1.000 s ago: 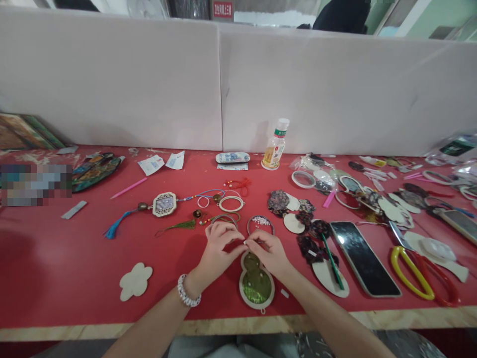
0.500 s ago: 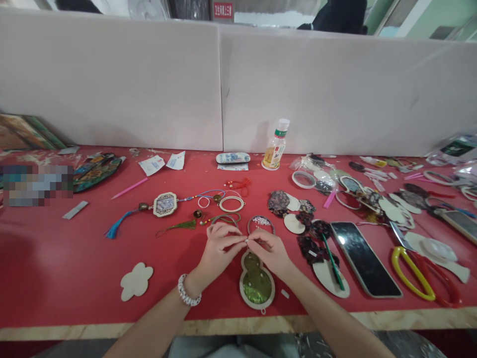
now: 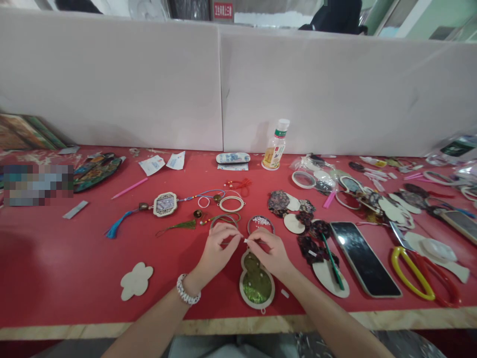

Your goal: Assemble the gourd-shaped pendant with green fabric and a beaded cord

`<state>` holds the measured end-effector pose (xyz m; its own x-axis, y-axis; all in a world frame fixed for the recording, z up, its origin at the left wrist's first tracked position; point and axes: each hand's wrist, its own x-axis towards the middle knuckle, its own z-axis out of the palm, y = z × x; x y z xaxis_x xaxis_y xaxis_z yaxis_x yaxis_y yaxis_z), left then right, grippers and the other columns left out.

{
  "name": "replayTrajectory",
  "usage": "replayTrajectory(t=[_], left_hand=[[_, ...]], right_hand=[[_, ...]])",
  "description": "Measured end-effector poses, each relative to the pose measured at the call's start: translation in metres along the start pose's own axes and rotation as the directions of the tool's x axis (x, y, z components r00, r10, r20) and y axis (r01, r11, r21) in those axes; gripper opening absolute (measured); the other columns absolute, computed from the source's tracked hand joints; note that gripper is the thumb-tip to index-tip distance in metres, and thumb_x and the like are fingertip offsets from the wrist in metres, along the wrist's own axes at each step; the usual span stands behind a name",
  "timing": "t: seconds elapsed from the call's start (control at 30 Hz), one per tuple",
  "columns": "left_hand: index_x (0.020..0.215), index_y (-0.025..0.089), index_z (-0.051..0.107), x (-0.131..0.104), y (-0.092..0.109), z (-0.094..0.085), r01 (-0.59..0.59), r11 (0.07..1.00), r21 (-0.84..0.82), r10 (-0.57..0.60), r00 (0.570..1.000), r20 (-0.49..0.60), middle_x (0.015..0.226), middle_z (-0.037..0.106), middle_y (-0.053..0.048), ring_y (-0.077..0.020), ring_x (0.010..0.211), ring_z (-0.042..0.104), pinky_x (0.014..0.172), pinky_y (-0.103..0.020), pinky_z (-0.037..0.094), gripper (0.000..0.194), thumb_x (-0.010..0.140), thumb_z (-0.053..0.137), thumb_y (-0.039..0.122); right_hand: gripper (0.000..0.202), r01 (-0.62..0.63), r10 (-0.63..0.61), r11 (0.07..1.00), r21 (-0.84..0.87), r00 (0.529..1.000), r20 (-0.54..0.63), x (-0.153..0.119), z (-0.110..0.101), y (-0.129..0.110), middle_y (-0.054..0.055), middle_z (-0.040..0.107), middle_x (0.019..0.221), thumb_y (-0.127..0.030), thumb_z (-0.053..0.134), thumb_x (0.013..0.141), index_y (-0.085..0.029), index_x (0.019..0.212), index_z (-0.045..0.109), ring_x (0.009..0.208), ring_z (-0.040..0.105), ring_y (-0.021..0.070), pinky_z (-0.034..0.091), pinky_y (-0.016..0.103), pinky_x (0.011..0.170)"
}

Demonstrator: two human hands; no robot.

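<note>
My right hand [image 3: 271,251] pinches a tiny white piece [image 3: 246,240] between thumb and index finger. Close beside it on the left, my left hand [image 3: 219,248] has its fingertips pressed together; whatever is between them is too small to make out. Below the fingertips lies a gourd-shaped pendant [image 3: 257,281] with a pale frame and a green filling with small white dots. Behind my right hand sits a round dish of small white and pink beads [image 3: 261,222]. A round metal ring [image 3: 224,217] lies behind my left hand, partly covered by it.
To the right lie a phone [image 3: 367,258], scissors [image 3: 413,268] and dark flower-like pieces with a green stick [image 3: 333,261]. A bottle [image 3: 276,145] stands near the white partition [image 3: 149,84]. At left are a flower-shaped piece [image 3: 136,281] and a tasselled pendant [image 3: 165,204].
The fingertips of my two hands have parted slightly, my left hand's moving a little left and up. The white piece now shows at my right fingertips.
</note>
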<state>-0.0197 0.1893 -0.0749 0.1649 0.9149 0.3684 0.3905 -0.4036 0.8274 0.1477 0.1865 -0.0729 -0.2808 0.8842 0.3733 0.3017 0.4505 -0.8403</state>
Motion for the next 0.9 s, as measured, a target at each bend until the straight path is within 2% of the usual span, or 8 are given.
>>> replayTrajectory(t=[0.13, 0.3, 0.53, 0.73, 0.9], left_hand=[[0.074, 0.018, 0.062, 0.0008, 0.0011, -0.0031, 0.020, 0.999, -0.046, -0.021, 1.000, -0.007, 0.079, 0.062, -0.005, -0.0181, 0.082, 0.056, 0.079, -0.032, 0.042, 0.013, 0.080, 0.051, 0.017], [0.072, 0.019, 0.063, 0.0002, 0.0042, -0.0022, -0.004, 1.000, 0.019, 0.003, 0.998, 0.056, 0.081, 0.062, -0.004, -0.0191, 0.083, 0.055, 0.080, -0.034, 0.040, 0.002, 0.073, 0.061, 0.020], [0.073, 0.019, 0.064, -0.0001, 0.0012, 0.0001, -0.005, 0.999, 0.036, 0.003, 0.998, 0.065, 0.081, 0.063, -0.005, -0.0184, 0.081, 0.055, 0.079, -0.034, 0.040, 0.007, 0.076, 0.058, 0.019], [0.074, 0.018, 0.064, 0.0000, 0.0034, -0.0013, 0.026, 1.000, 0.006, -0.026, 0.996, 0.089, 0.080, 0.062, -0.005, -0.0184, 0.081, 0.055, 0.077, -0.033, 0.041, 0.010, 0.077, 0.055, 0.017], [0.073, 0.018, 0.063, 0.0009, 0.0036, -0.0010, 0.040, 0.999, -0.021, -0.038, 0.993, 0.109, 0.081, 0.062, -0.006, -0.0186, 0.082, 0.055, 0.074, -0.032, 0.042, 0.010, 0.078, 0.054, 0.017]], right_hand=[[0.012, -0.012, 0.011, 1.000, -0.016, 1.000, -0.018, 0.0004, -0.0006, 0.0000, 0.002, 0.057, 0.066, -0.021, 0.050, 0.079, -0.018, 0.070, 0.057, 0.063, 0.053, 0.0139, 0.044, 0.025, 0.059], [0.012, 0.009, -0.010, 0.999, -0.035, 1.000, -0.018, 0.0009, -0.0002, 0.0018, 0.002, 0.057, 0.065, -0.022, 0.051, 0.079, -0.018, 0.069, 0.057, 0.062, 0.053, 0.0140, 0.044, 0.025, 0.060], [0.009, 0.008, -0.006, 0.998, -0.068, 1.000, 0.025, 0.0013, 0.0005, 0.0044, 0.002, 0.056, 0.067, -0.019, 0.051, 0.078, -0.018, 0.072, 0.057, 0.064, 0.052, 0.0140, 0.043, 0.025, 0.060], [0.008, 0.006, -0.005, 0.999, -0.052, 1.000, 0.005, -0.0002, 0.0029, 0.0057, 0.003, 0.057, 0.073, -0.017, 0.052, 0.076, -0.019, 0.081, 0.057, 0.067, 0.054, 0.0142, 0.044, 0.025, 0.063], [0.008, 0.001, -0.002, 0.999, -0.054, 1.000, -0.017, -0.0004, 0.0016, 0.0040, 0.002, 0.057, 0.070, -0.017, 0.049, 0.076, -0.019, 0.075, 0.057, 0.065, 0.054, 0.0136, 0.044, 0.025, 0.061]])
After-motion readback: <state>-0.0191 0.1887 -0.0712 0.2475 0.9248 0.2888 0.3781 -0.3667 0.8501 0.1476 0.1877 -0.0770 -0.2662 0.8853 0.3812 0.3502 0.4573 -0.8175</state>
